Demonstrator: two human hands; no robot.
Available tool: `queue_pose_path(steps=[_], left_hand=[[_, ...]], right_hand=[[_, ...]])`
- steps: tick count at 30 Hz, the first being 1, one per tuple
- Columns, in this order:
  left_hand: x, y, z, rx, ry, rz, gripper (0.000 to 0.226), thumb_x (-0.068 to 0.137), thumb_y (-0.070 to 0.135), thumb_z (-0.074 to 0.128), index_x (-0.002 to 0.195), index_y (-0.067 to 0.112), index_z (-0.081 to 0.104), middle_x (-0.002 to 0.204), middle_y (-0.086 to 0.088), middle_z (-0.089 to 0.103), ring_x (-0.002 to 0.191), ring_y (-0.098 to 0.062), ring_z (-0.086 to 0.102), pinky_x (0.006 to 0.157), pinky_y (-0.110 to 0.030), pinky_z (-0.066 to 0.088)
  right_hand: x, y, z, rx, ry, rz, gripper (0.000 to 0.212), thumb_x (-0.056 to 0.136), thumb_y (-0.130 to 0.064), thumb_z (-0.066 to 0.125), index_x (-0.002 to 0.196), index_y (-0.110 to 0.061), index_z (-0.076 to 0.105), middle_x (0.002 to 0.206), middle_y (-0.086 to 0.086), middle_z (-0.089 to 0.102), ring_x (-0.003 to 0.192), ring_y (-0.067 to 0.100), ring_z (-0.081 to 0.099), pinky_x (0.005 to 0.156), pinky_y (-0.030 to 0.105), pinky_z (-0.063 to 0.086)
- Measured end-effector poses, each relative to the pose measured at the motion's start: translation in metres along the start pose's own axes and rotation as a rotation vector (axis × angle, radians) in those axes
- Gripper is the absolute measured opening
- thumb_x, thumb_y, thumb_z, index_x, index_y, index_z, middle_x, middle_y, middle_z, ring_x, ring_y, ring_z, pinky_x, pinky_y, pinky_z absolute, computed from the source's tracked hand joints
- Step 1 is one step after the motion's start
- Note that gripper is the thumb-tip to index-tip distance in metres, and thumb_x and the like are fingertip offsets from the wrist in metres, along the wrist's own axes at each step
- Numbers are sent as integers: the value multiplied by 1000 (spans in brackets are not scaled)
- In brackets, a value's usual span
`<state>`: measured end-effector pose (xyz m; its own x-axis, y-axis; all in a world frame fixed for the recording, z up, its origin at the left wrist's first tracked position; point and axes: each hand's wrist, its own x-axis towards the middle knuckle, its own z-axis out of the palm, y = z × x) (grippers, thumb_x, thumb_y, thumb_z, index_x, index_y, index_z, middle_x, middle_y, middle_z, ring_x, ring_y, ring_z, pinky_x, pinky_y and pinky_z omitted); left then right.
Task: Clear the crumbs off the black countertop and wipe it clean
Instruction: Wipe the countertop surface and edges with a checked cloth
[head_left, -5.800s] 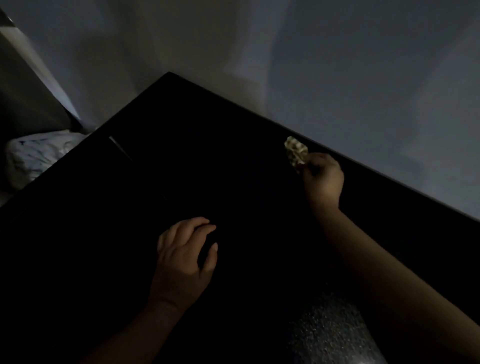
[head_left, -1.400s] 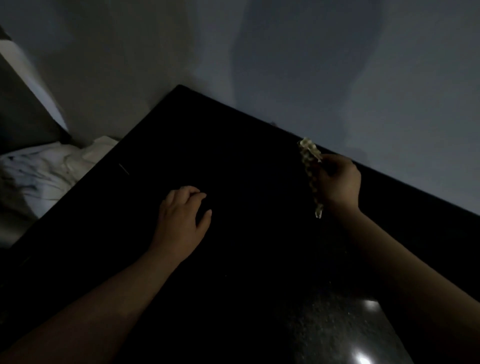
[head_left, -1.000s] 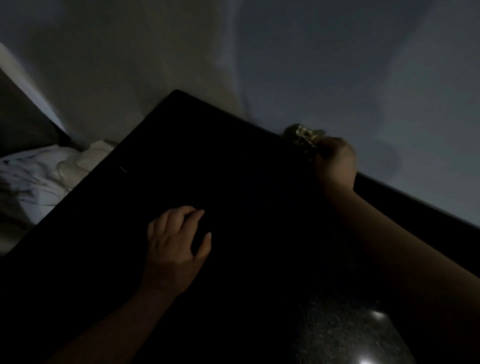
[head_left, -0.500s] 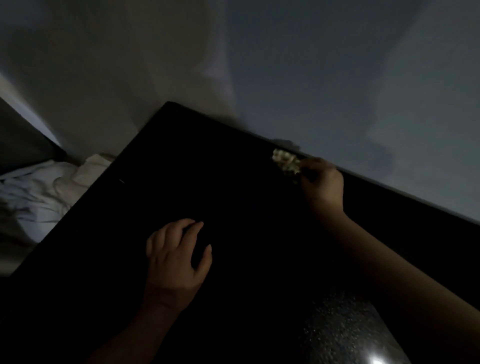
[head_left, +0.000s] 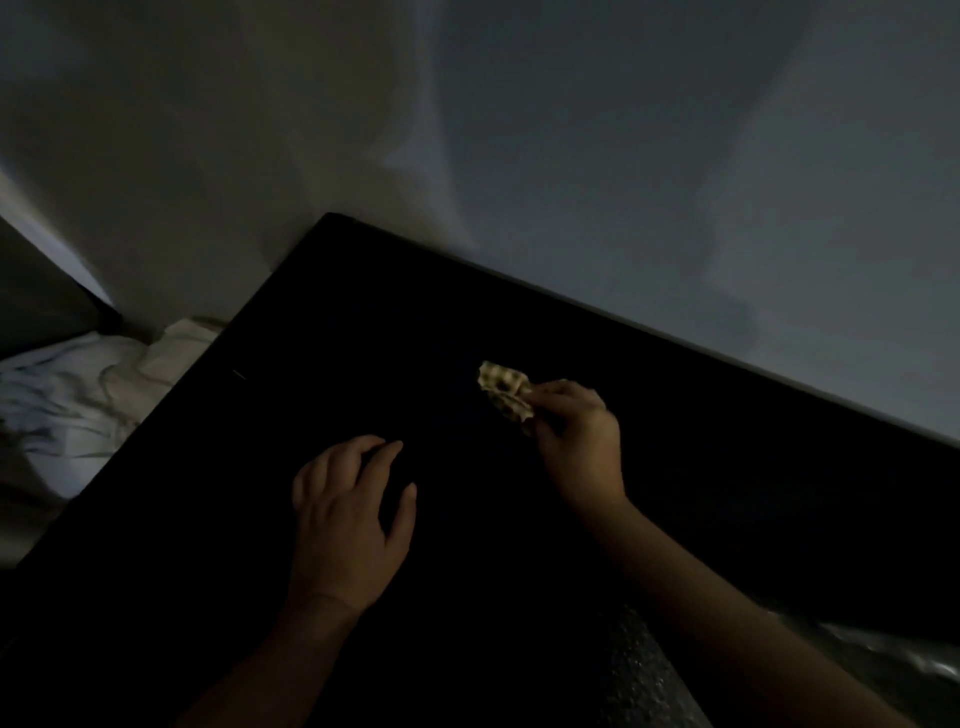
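The black countertop (head_left: 218, 519) fills the lower half of the dim head view, running diagonally under a pale wall. My right hand (head_left: 579, 441) pinches a small crumpled checked cloth (head_left: 503, 387) and holds it down near the middle of the counter, a short way in from the back edge. My left hand (head_left: 348, 525) rests on the surface to the left and nearer to me, fingers relaxed and slightly spread, holding nothing. No crumbs can be made out in the darkness.
A heap of white fabric (head_left: 72, 395) lies beyond the counter's left edge. The pale wall (head_left: 623, 182) rises right behind the back edge. A speckled, shiny patch of counter (head_left: 639, 675) shows near the bottom.
My right hand has drawn the cloth away from the back edge by the wall toward the middle of the counter. My left hand stays resting in about the same place.
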<state>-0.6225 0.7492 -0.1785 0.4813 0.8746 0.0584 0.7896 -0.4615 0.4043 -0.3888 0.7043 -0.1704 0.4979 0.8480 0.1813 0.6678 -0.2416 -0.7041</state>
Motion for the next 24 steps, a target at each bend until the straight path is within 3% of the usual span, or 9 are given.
queue_pose_path(steps=[5, 15, 18, 24], left_hand=[[-1, 1, 1, 12, 26, 10, 45, 85, 45, 43, 123, 24, 56, 125, 3, 49, 118, -22, 43, 100, -44, 33], [-2, 2, -6, -77, 31, 16, 47, 86, 45, 40, 121, 20, 58, 124, 1, 52, 119, -23, 45, 101, -43, 34], [-2, 1, -9, -114, 18, 13, 48, 84, 46, 41, 120, 18, 60, 123, 1, 53, 119, -23, 45, 101, -43, 34], [-16, -2, -26, -244, 16, 77, 47, 86, 43, 41, 114, 13, 64, 118, 0, 56, 114, -19, 49, 99, -40, 39]], right_hand=[[2, -4, 1, -44, 98, 76, 20, 81, -4, 69, 99, -11, 75, 103, 2, 68, 94, 21, 58, 78, 14, 35], [-61, -19, 6, 72, -91, -7, 26, 79, -6, 71, 101, -19, 75, 102, -9, 65, 95, 8, 54, 83, 11, 42], [-55, -19, 1, 52, -8, 13, 22, 79, -6, 71, 98, -15, 75, 99, -9, 64, 92, 10, 54, 81, 1, 34], [-83, -34, 19, 27, 16, 20, 28, 81, -3, 68, 104, -17, 74, 103, -5, 66, 95, 11, 54, 81, 5, 35]])
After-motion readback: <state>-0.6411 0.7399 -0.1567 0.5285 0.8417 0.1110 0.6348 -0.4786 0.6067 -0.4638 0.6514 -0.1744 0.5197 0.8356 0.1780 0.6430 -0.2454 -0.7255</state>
